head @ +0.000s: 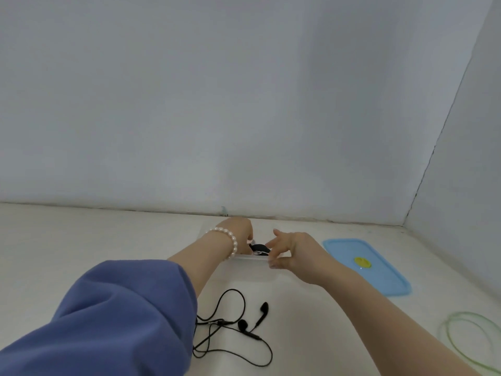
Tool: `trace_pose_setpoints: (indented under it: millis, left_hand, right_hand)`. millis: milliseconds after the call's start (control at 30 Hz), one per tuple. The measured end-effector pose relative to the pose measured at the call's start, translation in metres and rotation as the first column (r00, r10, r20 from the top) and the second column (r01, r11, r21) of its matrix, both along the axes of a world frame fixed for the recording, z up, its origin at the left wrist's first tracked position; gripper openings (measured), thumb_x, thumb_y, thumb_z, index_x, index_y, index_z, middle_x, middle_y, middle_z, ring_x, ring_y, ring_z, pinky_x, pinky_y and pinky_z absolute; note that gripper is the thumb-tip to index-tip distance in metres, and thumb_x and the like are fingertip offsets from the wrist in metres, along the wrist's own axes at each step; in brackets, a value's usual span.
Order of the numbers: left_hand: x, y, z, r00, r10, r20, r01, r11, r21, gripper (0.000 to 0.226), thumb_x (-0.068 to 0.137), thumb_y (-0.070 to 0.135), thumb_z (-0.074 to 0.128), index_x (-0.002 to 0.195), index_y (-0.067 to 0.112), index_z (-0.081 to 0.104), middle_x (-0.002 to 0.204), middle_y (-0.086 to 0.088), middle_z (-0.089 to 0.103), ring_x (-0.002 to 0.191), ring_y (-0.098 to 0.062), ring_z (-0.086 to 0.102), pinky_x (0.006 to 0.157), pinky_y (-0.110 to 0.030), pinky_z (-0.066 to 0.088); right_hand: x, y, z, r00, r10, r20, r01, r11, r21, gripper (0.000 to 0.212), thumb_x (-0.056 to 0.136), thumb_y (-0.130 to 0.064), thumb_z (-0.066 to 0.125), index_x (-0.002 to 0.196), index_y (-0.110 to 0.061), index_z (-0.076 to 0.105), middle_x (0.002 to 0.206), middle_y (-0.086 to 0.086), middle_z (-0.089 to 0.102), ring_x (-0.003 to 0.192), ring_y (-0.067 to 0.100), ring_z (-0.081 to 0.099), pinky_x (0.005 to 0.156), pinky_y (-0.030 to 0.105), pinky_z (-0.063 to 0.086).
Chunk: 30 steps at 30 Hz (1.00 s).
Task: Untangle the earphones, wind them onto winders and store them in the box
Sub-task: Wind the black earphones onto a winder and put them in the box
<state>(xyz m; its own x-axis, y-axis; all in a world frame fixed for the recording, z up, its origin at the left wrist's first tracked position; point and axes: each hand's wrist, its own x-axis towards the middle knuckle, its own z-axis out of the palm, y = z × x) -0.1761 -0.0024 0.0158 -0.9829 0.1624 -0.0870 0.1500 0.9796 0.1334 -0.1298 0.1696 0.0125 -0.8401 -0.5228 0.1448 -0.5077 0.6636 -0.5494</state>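
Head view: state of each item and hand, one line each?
box: open, lid off, a dark bundle inside
blue lid: flat on the table, right of the box
black earphones: loose on the table, unwound
left hand: at the box, fingers hidden
right hand: fingers on the box's near rim
green loop: on the table, far right

The box [252, 260] sits on the desk [81, 234] near the back wall [244, 104]; a wound winder [260, 249] lies in it; both hands are at the box; the lid [366, 265] lies to its right; loose earphones [244, 327] lie in front; a cord [471, 337] lies far right.
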Motion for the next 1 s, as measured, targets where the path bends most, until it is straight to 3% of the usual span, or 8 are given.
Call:
trace_pose_setpoints:
  millis: [100, 167, 267, 367, 467, 667, 833, 1000]
  left_hand:
    - [0.01, -0.01, 0.01, 0.994, 0.061, -0.086, -0.046, 0.986, 0.162, 0.056, 0.078, 0.033, 0.07, 0.127, 0.011, 0.053, 0.127, -0.004, 0.057, 0.116, -0.02, 0.053, 0.098, -0.029, 0.042]
    - [0.021, -0.022, 0.021, 0.987, 0.1, -0.123, -0.066, 0.964, 0.258, 0.046, 0.078, 0.029, 0.071, 0.118, 0.011, 0.06, 0.118, -0.004, 0.063, 0.108, -0.019, 0.058, 0.093, -0.026, 0.044]
    - [0.049, -0.042, 0.036, 0.97, 0.146, -0.196, -0.069, 0.933, 0.353, 0.03, 0.079, 0.024, 0.071, 0.106, 0.012, 0.068, 0.105, -0.002, 0.067, 0.097, -0.015, 0.061, 0.086, -0.02, 0.043]
    - [0.085, -0.06, 0.038, 0.969, 0.166, -0.184, -0.074, 0.903, 0.423, 0.022, 0.079, 0.021, 0.07, 0.1, 0.013, 0.07, 0.088, 0.004, 0.063, 0.088, -0.011, 0.059, 0.08, -0.019, 0.042]
    - [0.118, -0.07, 0.027, 0.993, 0.096, -0.07, -0.064, 0.927, 0.369, 0.019, 0.078, 0.018, 0.071, 0.097, 0.018, 0.071, 0.083, 0.011, 0.063, 0.088, -0.01, 0.06, 0.077, -0.018, 0.042]
    - [0.147, -0.079, 0.005, 0.988, 0.156, -0.012, -0.151, 0.971, 0.184, 0.05, 0.079, -0.009, 0.039, 0.105, 0.023, 0.068, 0.123, -0.005, 0.054, 0.112, -0.018, 0.054, 0.078, -0.02, 0.041]
    - [0.145, -0.092, -0.006, 0.979, 0.202, -0.013, -0.197, 0.966, 0.17, 0.058, 0.079, -0.012, 0.036, 0.117, 0.022, 0.061, 0.132, -0.005, 0.05, 0.119, -0.02, 0.05, 0.089, -0.023, 0.042]
    - [0.133, -0.094, -0.028, 0.996, 0.081, 0.022, -0.083, 0.98, 0.179, 0.044, 0.08, -0.003, 0.049, 0.106, 0.028, 0.066, 0.117, 0.005, 0.059, 0.108, -0.015, 0.054, 0.09, -0.021, 0.042]
  right_hand:
    - [0.001, -0.002, -0.003, 0.991, -0.04, -0.13, 0.054, 0.992, 0.111, 0.026, 0.083, -0.015, 0.068, 0.11, -0.015, 0.068, 0.14, 0.0, 0.049, 0.142, 0.009, 0.023, 0.116, 0.027, 0.013]
    - [0.006, -0.001, -0.002, 0.986, -0.076, -0.149, 0.088, 0.994, 0.071, 0.036, 0.081, -0.018, 0.07, 0.116, -0.019, 0.065, 0.14, -0.002, 0.048, 0.141, 0.009, 0.025, 0.114, 0.024, 0.017]
    - [0.016, 0.006, 0.002, 0.969, -0.146, -0.198, 0.143, 0.989, -0.03, 0.036, 0.079, -0.022, 0.072, 0.115, -0.018, 0.065, 0.13, -0.001, 0.055, 0.128, 0.012, 0.043, 0.099, 0.013, 0.025]
    - [0.027, 0.012, 0.006, 0.941, -0.258, -0.218, 0.225, 0.96, -0.164, 0.019, 0.081, -0.02, 0.07, 0.1, -0.018, 0.07, 0.103, -0.005, 0.059, 0.104, 0.011, 0.052, 0.083, 0.013, 0.029]
    - [0.042, 0.012, 0.004, 0.938, -0.298, -0.178, 0.259, 0.943, -0.21, 0.007, 0.083, -0.018, 0.067, 0.088, -0.016, 0.072, 0.091, -0.005, 0.063, 0.092, 0.011, 0.056, 0.079, 0.018, 0.037]
    - [0.072, -0.001, -0.009, 0.98, -0.186, -0.07, 0.182, 0.982, -0.06, 0.008, 0.082, -0.016, 0.067, 0.086, -0.015, 0.074, 0.078, -0.008, 0.063, 0.067, -0.005, 0.052, 0.059, 0.003, 0.036]
    - [0.087, -0.014, -0.019, 0.99, -0.139, -0.015, 0.138, 0.99, -0.036, 0.013, 0.082, -0.017, 0.068, 0.092, -0.016, 0.074, 0.087, -0.003, 0.069, 0.069, -0.003, 0.053, 0.062, 0.004, 0.037]
    - [0.091, -0.014, -0.03, 0.992, -0.122, -0.004, 0.122, 0.992, -0.003, 0.018, 0.082, -0.023, 0.068, 0.099, -0.021, 0.072, 0.093, -0.003, 0.061, 0.089, 0.013, 0.058, 0.079, 0.022, 0.044]
